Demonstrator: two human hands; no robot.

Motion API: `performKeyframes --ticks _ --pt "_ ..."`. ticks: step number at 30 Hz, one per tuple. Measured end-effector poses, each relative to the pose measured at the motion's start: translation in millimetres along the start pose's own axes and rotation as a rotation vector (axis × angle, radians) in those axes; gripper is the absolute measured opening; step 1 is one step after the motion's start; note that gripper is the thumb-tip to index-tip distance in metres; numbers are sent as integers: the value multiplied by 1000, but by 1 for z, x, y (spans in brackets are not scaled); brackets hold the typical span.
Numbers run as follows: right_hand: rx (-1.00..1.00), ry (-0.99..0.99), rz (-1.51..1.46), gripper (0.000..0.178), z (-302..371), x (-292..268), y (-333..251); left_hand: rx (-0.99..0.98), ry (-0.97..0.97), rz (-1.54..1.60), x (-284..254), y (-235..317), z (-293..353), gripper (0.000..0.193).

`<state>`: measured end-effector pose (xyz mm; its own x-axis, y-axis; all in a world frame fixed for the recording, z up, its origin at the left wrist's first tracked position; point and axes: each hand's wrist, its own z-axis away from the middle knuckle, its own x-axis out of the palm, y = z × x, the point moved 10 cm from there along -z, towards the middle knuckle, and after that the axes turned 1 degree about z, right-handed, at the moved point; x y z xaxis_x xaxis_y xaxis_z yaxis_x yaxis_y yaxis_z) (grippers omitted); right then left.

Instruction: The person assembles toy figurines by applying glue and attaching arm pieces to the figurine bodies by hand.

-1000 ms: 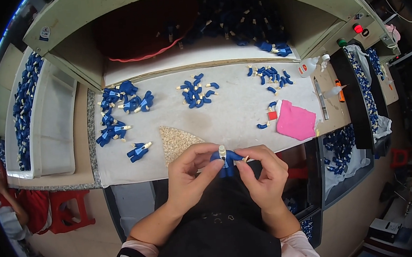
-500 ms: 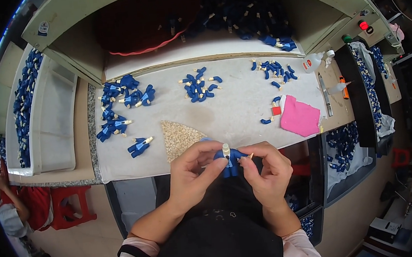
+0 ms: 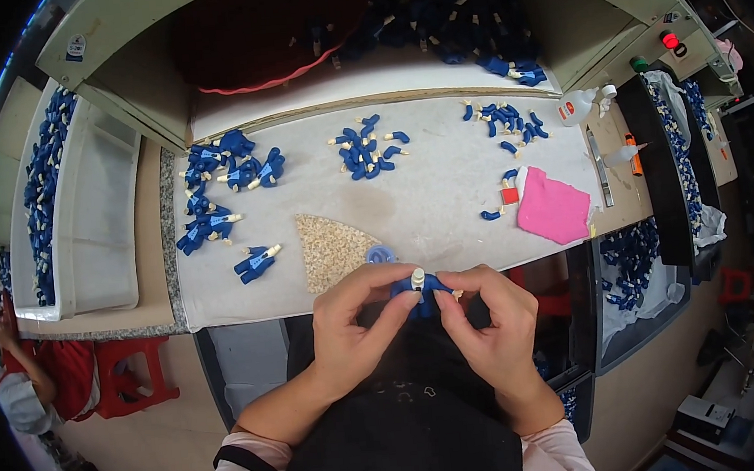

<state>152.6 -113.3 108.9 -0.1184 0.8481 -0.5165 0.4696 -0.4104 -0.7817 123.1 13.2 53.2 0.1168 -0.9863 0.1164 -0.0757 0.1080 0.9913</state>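
Observation:
Just off the front edge of the table, I hold a small blue doll body [image 3: 418,279] with a cream neck stub pointing up. My left hand [image 3: 351,326] is closed, thumb and fingers pinching the body on its left side. My right hand [image 3: 497,319] pinches the blue arm on the body's right side; its small cream hand [image 3: 458,295] pokes out by the fingertips. Fingers hide much of the body, so whether the arm is fixed on I cannot tell. Just beyond my hands lie a round pale-blue piece [image 3: 380,254] and a speckled tan wedge-shaped mat [image 3: 329,247].
Finished-looking blue bodies [image 3: 256,264] lie at the table's left. Loose blue arms sit in a middle pile [image 3: 363,154] and a right pile [image 3: 510,121]. A pink cloth [image 3: 552,206], white bottle [image 3: 576,108] and white bin [image 3: 92,207] flank the work area. Another person sits far left.
The doll body has tipped so its front shows less and its neck top shows more. Both hands stay closed on it, nearly in place. The round pale-blue piece shows more fully.

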Motion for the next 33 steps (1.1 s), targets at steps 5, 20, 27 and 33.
performKeyframes --ticks 5,20,27,33 --pt "74 49 -127 18 7 -2 9 18 -39 197 11 3 5 33" --pt "285 720 -54 50 -13 -221 242 -166 -25 402 13 -13 -7 29" --pt "263 544 -94 56 -45 -218 267 -191 -103 204 23 -9 -10 34" --pt "287 439 -86 37 -53 -216 269 89 -294 -526 90 10 -52 32"
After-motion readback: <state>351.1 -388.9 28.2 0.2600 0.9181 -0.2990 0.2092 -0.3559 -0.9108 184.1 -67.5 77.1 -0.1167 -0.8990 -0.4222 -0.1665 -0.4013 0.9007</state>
